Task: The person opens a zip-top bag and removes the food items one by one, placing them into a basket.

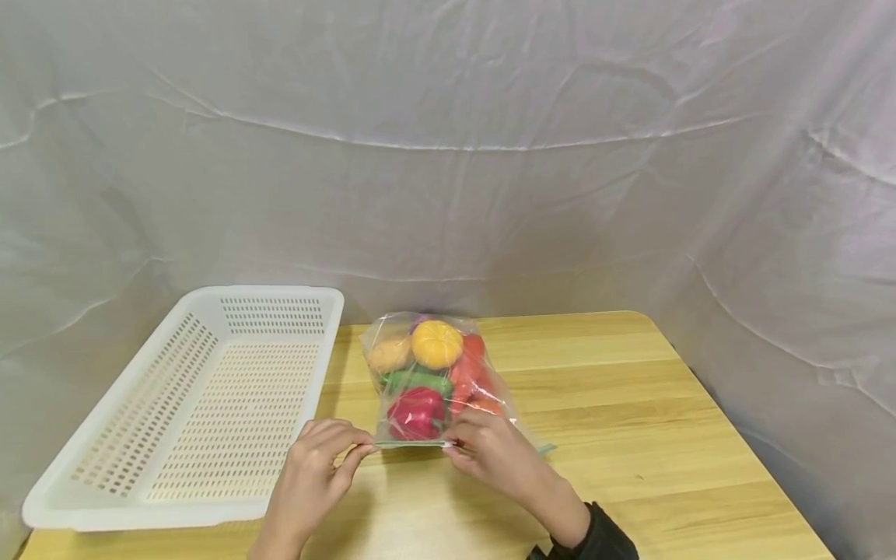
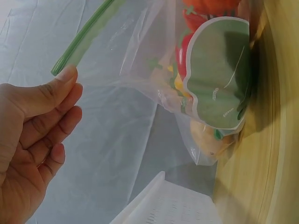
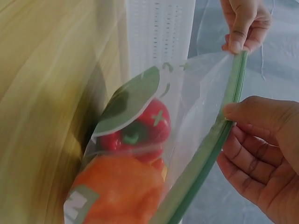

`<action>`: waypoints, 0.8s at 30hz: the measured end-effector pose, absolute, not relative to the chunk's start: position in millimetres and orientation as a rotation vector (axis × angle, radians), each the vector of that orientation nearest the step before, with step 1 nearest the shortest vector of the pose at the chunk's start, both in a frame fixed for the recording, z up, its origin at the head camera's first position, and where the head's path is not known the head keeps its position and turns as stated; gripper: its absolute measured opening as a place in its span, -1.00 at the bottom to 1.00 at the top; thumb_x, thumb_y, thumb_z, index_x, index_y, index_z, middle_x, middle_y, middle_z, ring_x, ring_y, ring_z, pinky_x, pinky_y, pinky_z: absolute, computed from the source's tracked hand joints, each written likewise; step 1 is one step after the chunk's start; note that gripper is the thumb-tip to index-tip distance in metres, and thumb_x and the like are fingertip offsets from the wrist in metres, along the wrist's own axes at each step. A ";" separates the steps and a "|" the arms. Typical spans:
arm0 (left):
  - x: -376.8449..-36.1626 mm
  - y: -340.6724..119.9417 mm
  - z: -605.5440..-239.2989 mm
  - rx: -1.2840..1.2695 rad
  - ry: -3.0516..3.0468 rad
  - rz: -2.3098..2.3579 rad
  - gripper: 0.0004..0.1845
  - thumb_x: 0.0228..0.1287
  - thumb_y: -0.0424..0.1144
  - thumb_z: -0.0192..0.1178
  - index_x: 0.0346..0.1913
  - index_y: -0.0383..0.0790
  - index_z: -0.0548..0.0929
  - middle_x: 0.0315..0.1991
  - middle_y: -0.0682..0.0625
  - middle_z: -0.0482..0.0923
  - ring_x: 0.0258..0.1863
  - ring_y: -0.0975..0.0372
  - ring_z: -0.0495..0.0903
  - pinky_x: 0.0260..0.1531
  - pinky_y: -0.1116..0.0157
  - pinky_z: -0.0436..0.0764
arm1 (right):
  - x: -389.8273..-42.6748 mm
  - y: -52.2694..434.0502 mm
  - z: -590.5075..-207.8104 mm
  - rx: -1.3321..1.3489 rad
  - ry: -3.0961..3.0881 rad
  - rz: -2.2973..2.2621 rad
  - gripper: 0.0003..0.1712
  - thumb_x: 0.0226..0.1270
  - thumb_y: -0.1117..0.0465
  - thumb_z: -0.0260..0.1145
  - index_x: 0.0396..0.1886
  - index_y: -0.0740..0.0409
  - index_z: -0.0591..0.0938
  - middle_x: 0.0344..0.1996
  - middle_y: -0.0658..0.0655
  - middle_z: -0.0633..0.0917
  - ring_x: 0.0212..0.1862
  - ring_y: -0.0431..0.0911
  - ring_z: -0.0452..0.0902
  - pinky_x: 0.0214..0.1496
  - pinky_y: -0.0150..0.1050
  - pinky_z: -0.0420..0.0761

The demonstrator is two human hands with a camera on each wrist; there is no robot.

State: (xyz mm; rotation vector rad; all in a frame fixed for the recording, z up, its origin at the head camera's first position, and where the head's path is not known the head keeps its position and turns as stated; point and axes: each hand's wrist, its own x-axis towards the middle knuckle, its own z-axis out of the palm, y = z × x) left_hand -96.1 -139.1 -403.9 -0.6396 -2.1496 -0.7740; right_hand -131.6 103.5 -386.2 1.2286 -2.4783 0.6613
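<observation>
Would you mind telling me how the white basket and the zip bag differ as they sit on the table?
The white basket is rigid, opaque and perforated; the zip bag is soft and clear. The basket shows nothing inside, the bag holds toy vegetables. No hand touches the basket, while the left hand and right hand pinch the bag's green strip. Both rest on the wooden table.

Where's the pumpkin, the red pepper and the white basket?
pumpkin (image 1: 437, 344), head view, middle of its top
red pepper (image 1: 416, 412), head view, its front side
basket (image 1: 266, 292), head view, far rim
</observation>
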 end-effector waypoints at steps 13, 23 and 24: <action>-96.2 -145.8 -403.0 -0.624 -2.136 -0.752 -0.90 -0.22 -0.31 0.39 -0.52 -0.16 0.70 -0.54 0.11 0.67 -0.47 0.27 0.62 -0.20 0.45 0.44 | -134.4 131.7 -385.1 1.207 -2.517 0.666 -0.95 0.00 0.35 0.41 -0.48 0.17 0.70 -0.45 -0.01 0.66 -0.41 -0.30 0.53 -0.39 -0.63 0.48; -95.8 -152.2 -404.0 -0.590 -2.136 -0.743 -0.93 -0.14 -0.27 0.35 -0.53 -0.18 0.69 -0.54 0.07 0.67 -0.45 0.21 0.60 -0.19 0.43 0.44 | -140.0 148.2 -381.9 1.185 -2.536 0.649 -0.93 0.00 0.36 0.42 -0.47 0.17 0.69 -0.47 -0.02 0.65 -0.45 -0.31 0.52 -0.43 -0.60 0.47; -95.7 -152.7 -403.7 -0.584 -2.139 -0.741 -0.93 -0.17 -0.30 0.36 -0.53 -0.18 0.69 -0.54 0.07 0.67 -0.45 0.21 0.60 -0.19 0.43 0.44 | -140.2 150.2 -381.3 1.181 -2.544 0.648 -0.94 0.01 0.35 0.42 -0.47 0.18 0.69 -0.47 -0.02 0.65 -0.45 -0.31 0.52 -0.43 -0.59 0.47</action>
